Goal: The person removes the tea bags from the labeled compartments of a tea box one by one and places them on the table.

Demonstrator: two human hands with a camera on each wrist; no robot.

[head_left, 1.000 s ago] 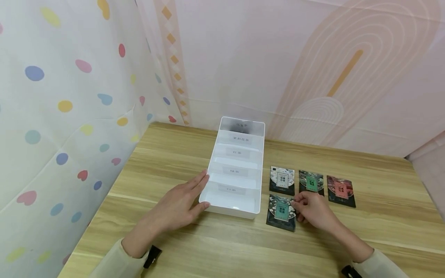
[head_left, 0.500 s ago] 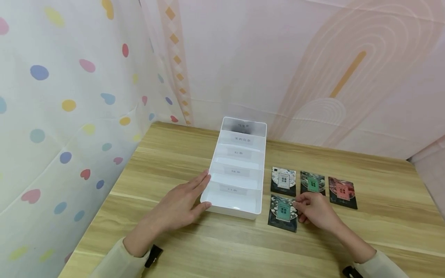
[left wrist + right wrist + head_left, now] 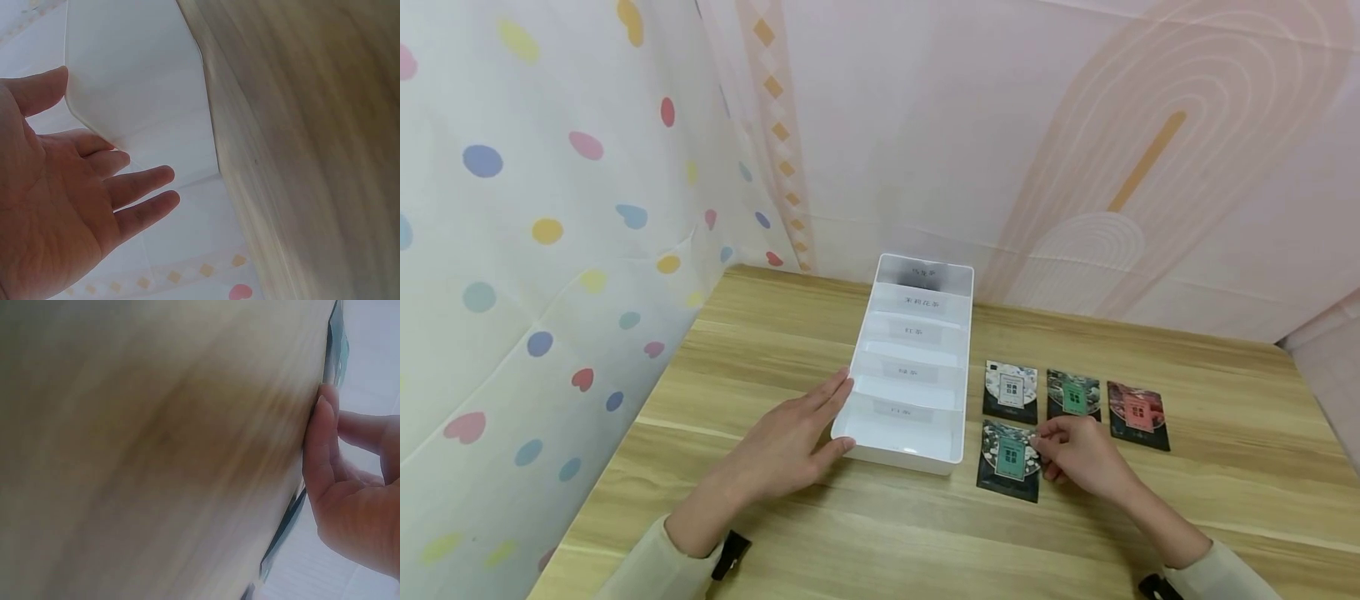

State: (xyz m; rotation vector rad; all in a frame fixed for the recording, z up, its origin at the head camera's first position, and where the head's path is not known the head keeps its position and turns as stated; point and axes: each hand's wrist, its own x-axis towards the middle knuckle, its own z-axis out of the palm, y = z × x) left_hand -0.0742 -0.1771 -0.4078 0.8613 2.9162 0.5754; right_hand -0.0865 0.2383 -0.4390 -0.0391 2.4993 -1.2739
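A white divided box (image 3: 901,461) with labelled compartments stands on the wooden table. My left hand (image 3: 775,450) rests on its near left corner, fingers along the left side and thumb at the front edge. The left wrist view has the same hand (image 3: 81,169) with extended fingers beside the box wall (image 3: 137,75). To the right of the box lies a dark tea sachet (image 3: 1009,458) with a green label. My right hand (image 3: 1086,454) pinches its right edge between thumb and fingertips. The right wrist view catches that hand (image 3: 350,481) low against the tabletop, the sachet (image 3: 336,347) edge-on.
Behind the held sachet lie three more tea sachets in a row: a white one (image 3: 1011,387), a green one (image 3: 1072,387) partly behind my right hand, and a red one (image 3: 1138,414). A patterned curtain (image 3: 880,125) hangs along the table's back and left edges.
Both hands keep their places at the box and the sachet. Only a slight shift of the head view shows.
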